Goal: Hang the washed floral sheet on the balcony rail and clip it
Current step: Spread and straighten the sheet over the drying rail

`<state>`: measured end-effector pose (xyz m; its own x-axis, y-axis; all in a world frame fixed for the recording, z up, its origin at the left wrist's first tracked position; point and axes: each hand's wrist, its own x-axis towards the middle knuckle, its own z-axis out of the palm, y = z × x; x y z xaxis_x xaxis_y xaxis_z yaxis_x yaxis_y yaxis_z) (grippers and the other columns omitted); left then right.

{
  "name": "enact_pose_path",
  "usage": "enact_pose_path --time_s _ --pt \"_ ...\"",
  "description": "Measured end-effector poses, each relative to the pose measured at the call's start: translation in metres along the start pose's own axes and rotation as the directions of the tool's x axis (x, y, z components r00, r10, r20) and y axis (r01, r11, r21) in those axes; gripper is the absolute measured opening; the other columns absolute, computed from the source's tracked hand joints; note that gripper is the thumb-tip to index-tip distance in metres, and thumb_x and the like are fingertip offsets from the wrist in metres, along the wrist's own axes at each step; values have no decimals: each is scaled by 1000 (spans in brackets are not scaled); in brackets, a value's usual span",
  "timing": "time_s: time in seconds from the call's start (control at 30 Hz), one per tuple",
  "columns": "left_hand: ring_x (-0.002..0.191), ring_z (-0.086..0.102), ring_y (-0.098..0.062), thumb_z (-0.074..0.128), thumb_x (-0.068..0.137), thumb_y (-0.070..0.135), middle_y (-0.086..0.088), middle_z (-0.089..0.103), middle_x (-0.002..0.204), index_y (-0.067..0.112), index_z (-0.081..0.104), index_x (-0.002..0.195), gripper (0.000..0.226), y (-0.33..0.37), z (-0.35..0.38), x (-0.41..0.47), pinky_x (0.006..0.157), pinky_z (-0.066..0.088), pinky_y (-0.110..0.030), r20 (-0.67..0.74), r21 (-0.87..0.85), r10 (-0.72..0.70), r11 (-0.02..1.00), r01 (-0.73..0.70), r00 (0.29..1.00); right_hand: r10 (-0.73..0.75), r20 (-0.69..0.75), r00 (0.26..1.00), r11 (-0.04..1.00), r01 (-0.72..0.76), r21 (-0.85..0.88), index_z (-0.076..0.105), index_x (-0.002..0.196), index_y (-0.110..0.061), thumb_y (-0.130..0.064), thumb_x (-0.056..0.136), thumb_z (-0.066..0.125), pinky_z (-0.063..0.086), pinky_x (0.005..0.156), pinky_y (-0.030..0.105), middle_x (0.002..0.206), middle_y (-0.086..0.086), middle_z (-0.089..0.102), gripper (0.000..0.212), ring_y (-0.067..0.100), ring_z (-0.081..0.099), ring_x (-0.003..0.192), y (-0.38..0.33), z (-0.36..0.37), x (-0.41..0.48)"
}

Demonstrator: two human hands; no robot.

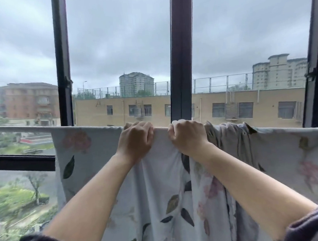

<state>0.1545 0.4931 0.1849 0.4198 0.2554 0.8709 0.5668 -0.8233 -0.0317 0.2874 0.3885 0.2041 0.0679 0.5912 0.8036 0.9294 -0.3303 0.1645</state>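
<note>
**Gripping the floral sheet at the balcony rail**

The floral sheet is draped over the balcony rail, spread flat at the left and bunched in folds just right of the hands. Its top edge is clutched by the left hand and the right hand, fingers curled over the rail, side by side beneath a dark window post.

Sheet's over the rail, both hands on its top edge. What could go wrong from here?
1. No clip is in view: only the left hand and right hand hold the floral sheet on the rail; letting go to fetch one may let it slip.
2. The bunched folds right of the right hand would likely dry slowly unless spread.
</note>
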Motion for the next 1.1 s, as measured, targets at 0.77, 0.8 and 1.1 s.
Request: enact_pose_path --time_s 0.77,0.8,1.1 --pt "73 53 -30 23 91 38 -11 58 73 10 53 71 45 -137 -18 -28 78 35 -39 -121 -34 -159 987 156 980 178 -329 928 979 -199 -32 57 53 -15 -30 82 37 23 50 20 49 2 57 38 26 51 39 -48 26 8" --pt "76 53 -31 22 91 41 -12 58 76 9 54 75 48 -135 -16 -28 79 35 -40 -101 -13 -151 989 151 983 156 -320 935 984 -175 -30 56 56 -15 -30 84 37 25 50 21 52 2 57 37 27 53 42 -44 27 6" --pt "73 57 -30 24 94 44 -12 64 80 9 63 85 53 -130 -9 -22 73 30 -37 -110 -36 -23 999 19 994 11 -209 978 998 1 55 67 76 -11 -26 93 52 41 67 32 74 4 69 27 29 65 69 -32 20 11"
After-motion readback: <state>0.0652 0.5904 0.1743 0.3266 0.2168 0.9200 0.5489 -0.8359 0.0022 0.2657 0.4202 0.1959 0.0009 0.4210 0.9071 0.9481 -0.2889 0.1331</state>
